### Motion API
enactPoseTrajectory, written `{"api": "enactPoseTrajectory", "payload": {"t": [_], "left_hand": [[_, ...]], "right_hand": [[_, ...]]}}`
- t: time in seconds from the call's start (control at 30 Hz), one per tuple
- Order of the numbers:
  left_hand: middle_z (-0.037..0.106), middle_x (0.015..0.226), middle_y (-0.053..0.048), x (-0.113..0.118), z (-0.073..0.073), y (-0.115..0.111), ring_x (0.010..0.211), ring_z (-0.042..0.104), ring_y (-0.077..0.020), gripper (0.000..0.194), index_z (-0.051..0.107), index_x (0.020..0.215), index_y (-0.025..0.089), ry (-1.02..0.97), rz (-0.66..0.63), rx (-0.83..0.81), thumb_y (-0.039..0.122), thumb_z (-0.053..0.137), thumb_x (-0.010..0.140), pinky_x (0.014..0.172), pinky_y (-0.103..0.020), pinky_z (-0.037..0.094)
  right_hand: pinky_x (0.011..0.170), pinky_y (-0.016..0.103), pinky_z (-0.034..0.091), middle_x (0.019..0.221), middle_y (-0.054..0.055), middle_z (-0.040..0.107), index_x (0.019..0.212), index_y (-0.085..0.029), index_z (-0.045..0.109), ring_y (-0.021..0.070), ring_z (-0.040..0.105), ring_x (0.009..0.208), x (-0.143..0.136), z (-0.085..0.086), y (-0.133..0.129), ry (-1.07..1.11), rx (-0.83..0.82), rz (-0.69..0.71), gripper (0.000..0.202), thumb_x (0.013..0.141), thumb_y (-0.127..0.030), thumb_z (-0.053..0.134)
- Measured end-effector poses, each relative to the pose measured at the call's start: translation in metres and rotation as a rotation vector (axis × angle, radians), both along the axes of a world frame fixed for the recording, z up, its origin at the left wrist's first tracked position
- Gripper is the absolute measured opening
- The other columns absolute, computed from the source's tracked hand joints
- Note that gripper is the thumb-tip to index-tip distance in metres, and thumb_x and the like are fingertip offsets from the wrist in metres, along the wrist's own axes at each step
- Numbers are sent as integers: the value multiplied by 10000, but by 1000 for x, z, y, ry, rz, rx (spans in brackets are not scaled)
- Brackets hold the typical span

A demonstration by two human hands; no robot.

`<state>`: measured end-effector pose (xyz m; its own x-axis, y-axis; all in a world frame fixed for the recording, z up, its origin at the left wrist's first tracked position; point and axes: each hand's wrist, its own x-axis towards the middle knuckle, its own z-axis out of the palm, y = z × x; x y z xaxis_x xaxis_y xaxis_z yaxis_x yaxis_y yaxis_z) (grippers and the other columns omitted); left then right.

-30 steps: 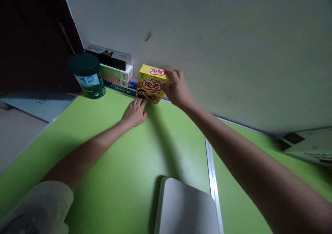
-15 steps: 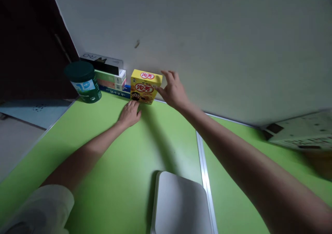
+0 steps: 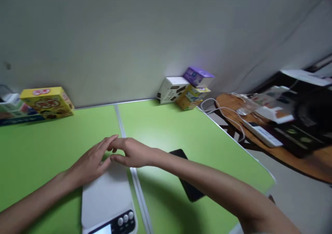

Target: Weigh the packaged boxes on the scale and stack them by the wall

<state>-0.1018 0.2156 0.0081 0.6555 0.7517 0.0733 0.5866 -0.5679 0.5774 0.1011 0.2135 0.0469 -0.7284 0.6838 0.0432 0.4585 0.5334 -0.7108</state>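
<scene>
Both hands meet above the far end of a white device (image 3: 106, 196) with round buttons and a small display. My left hand (image 3: 94, 161) reaches in from the left, fingers stretched out and thumb apart, holding nothing. From the right comes my right hand (image 3: 129, 152), its fingers bent and their tips touching or overlapping those of my left hand; nothing shows in it. A black phone (image 3: 193, 189) lies on the green table (image 3: 160, 123), partly hidden under my right forearm. Against the wall at the left stands a yellow box (image 3: 49, 104).
At the back right are a white box (image 3: 172, 90), a purple box (image 3: 198, 76) and a yellow carton (image 3: 192, 97). A brown table (image 3: 228, 106) at the right bears cables, a power strip (image 3: 263, 133) and clutter. Metal edging (image 3: 140, 192) crosses the green table.
The view has swung right. Both hands have left the yellow box by the wall and come together over the white device. The phone and the right-hand table now show.
</scene>
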Motion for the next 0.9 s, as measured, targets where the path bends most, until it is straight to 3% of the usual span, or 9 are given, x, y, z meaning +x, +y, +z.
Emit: {"api": "enactPoseTrajectory", "payload": {"t": [0.13,0.27,0.43,0.5,0.6,0.67,0.77,0.9], "left_hand": [[666,1288,-126,80,16,-10,1136,671,-244,491,457,1393,163,-13,-126,-42,165,344,916,982,-423,558],[565,1409,-163,161,17,12,1266,581,-276,532,415,1434,142,84,-207,82,151,386,903,1063,-502,492],[441,1500,-223,270,23,76,1414,406,-322,578,385,1441,63,194,-140,270,145,451,873,1170,-546,335],[400,1525,-235,311,29,106,1439,361,-326,624,347,1460,40,212,-73,359,122,462,853,1190,-532,286],[327,1564,-241,361,38,153,1474,279,-344,708,291,1490,42,191,57,474,105,496,816,1202,-549,206],[295,1574,-249,382,38,184,1481,242,-373,735,293,1490,57,142,124,499,130,537,800,1194,-584,173],[356,1529,-230,392,25,226,1456,269,-402,717,399,1439,128,36,150,475,200,641,768,1175,-604,196],[386,1470,-145,385,-3,254,1410,340,-341,636,516,1315,231,-173,66,472,202,724,715,1185,-522,248]], "right_hand": [[833,330,560,1064,121,734,1109,-94,654,205,687,922,69,0,-32,75,-5,-87,274,851,-100,564],[1006,424,500,1225,150,687,1170,-118,638,256,641,1135,149,-24,-29,43,142,-313,373,814,-65,540],[1115,521,415,1347,233,583,1325,-52,533,314,534,1287,240,-54,26,-62,364,-803,512,814,-84,531],[1157,524,371,1416,236,523,1380,-54,481,319,468,1353,266,-56,56,-80,464,-908,578,803,-71,511],[1207,523,285,1521,230,407,1446,-40,391,308,342,1448,291,-49,105,-116,588,-948,658,791,-39,459],[1232,506,221,1571,214,334,1469,-29,347,292,259,1492,301,-44,137,-153,630,-955,674,800,-27,425],[1245,489,155,1599,177,294,1485,-52,324,270,190,1518,312,-44,173,-186,656,-960,653,836,-44,396],[1242,527,126,1599,141,301,1499,-111,304,269,177,1521,325,-61,186,-172,672,-947,617,887,-109,378]]}}
